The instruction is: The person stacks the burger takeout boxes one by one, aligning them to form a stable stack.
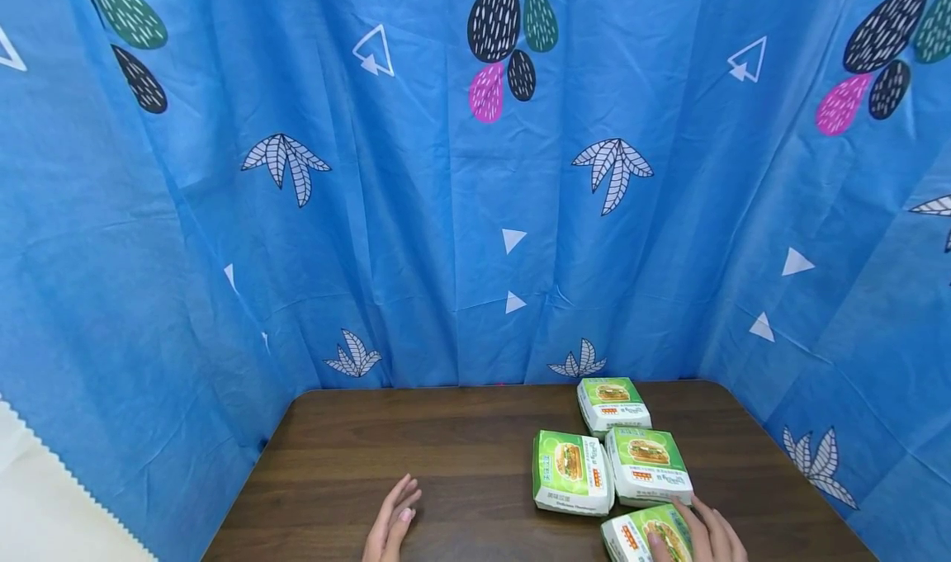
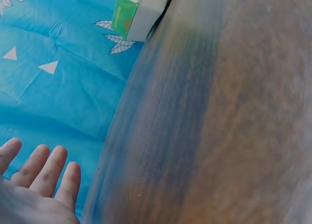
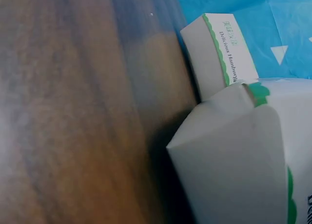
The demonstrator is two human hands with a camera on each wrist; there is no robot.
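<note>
My right hand (image 1: 712,536) lies over the nearest green-and-white hamburger box (image 1: 630,539), gripping it with the thumb on its printed top and the fingers along its far right edge. The lower part of this hand is cut off in the head view. In the right wrist view a white hamburger box (image 3: 229,151) fills the lower right, and no fingers show there. My left hand (image 1: 390,521) is raised over the near side of the table, fingers loosely extended and nothing in it. The left wrist view shows its spread fingers and palm (image 2: 41,185).
Two more hamburger boxes, one at left (image 1: 570,473) and one at right (image 1: 648,467), sit close together beyond the gripped one. Another box (image 1: 612,405) stands behind them near the far edge. A brown wooden table (image 1: 416,430) carries them. Blue patterned curtain (image 1: 416,240) encloses it.
</note>
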